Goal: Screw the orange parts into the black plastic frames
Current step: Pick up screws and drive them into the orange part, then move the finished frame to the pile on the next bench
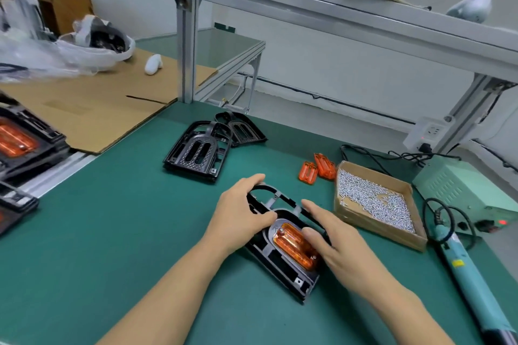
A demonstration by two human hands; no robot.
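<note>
A black plastic frame (283, 269) lies on the green mat in front of me, with an orange part (294, 245) seated in its middle. My left hand (241, 218) grips the frame's far left rim, thumb on top. My right hand (333, 238) rests on the frame's right side, thumb touching the orange part. Two loose orange parts (318, 169) lie further back on the mat. A stack of bare black frames (196, 152) sits behind, with another frame (242, 129) leaning beyond it.
A cardboard tray of small screws (375, 199) stands to the right. An electric screwdriver (468, 269) lies at the right edge, cabled to a green power box (465, 190). Finished frames with orange parts (22, 143) are stacked at far left beside a cardboard sheet (98, 109).
</note>
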